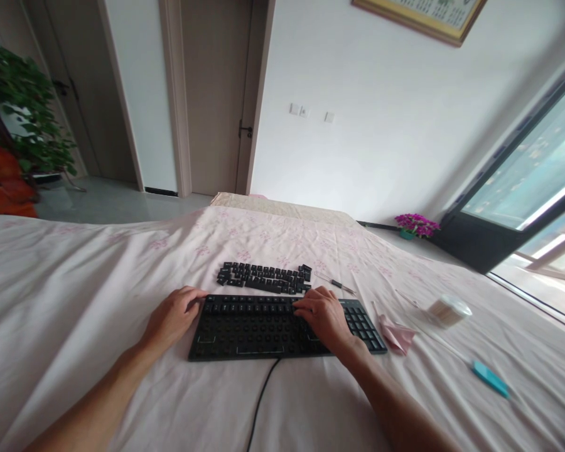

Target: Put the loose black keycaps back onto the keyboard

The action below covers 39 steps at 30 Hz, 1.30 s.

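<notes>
The left hand (174, 314) is half curled, and its fingertips touch the far left corner of the black keyboard (258, 339), maybe to keep it from sliding. I can't tell if it grips tight. The keyboard lies flat on the pink sheet (136, 270), with many keys off its middle. Loose keys (263, 276) sit in rows just behind it, maybe so they don't get mixed up. The right hand (324, 314) is bent over the keyboard, right of the middle, and I can't see if it pinches a key.

A black cord (262, 392) runs toward the person, between the arms. The right hand hides some of the keyboard. Near the loose keys is a thin tool (337, 284). Farther right are a crumpled pink cloth (398, 336), a clear tub (449, 311) and a blue-green thing (490, 378), all out of the way
</notes>
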Each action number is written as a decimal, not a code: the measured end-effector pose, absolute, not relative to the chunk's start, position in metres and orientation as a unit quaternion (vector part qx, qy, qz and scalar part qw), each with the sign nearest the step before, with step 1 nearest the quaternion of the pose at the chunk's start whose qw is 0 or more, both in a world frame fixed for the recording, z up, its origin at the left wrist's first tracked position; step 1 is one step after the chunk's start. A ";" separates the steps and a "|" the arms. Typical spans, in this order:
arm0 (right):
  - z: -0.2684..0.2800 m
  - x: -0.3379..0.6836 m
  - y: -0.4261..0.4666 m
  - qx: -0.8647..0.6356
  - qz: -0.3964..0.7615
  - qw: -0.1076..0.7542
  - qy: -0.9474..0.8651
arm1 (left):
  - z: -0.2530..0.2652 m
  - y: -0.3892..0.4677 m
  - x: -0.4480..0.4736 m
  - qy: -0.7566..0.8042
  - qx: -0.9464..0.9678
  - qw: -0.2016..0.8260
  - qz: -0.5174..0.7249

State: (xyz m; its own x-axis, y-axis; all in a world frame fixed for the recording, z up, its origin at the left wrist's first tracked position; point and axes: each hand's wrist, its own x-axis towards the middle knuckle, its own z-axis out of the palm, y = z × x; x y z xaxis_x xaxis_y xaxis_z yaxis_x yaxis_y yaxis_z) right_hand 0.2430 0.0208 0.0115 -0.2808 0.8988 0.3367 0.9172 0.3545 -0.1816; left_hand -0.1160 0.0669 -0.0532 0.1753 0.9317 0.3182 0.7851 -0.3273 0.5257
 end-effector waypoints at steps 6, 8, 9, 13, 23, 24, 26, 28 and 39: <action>0.016 0.237 0.018 -0.579 -0.033 0.151 -0.801 | -0.053 0.067 -0.116 0.567 0.756 0.125 0.302; 0.018 0.236 0.017 -0.581 -0.038 0.135 -0.801 | -0.053 0.067 -0.116 0.569 0.754 0.127 0.302; 0.019 0.235 0.017 -0.581 -0.039 0.129 -0.803 | -0.054 0.067 -0.116 0.569 0.754 0.127 0.302; 0.019 0.234 0.017 -0.572 -0.032 0.119 -0.811 | -0.054 0.067 -0.116 0.569 0.754 0.124 0.302; 0.020 0.226 0.007 -0.558 -0.089 0.074 -0.822 | -0.056 0.067 -0.116 0.564 0.757 0.115 0.310; 0.019 0.225 0.005 -0.559 -0.094 0.068 -0.821 | -0.056 0.067 -0.116 0.565 0.756 0.115 0.308; 0.017 0.224 0.001 -0.563 -0.099 0.058 -0.818 | -0.055 0.066 -0.116 0.567 0.755 0.118 0.307; 0.014 0.223 -0.003 -0.567 -0.099 0.049 -0.816 | -0.054 0.065 -0.115 0.567 0.755 0.122 0.306; 0.026 0.244 0.019 -0.559 -0.032 0.079 -0.825 | -0.056 0.068 -0.116 0.561 0.756 0.129 0.312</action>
State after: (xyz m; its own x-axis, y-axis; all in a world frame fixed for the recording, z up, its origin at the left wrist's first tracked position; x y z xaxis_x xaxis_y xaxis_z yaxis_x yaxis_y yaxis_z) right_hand 0.2441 0.0188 0.0261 -0.3619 0.9175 0.1653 0.9274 0.3723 -0.0361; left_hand -0.1162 0.0681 -0.0563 0.1765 0.9282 0.3277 0.7677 -0.3381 0.5443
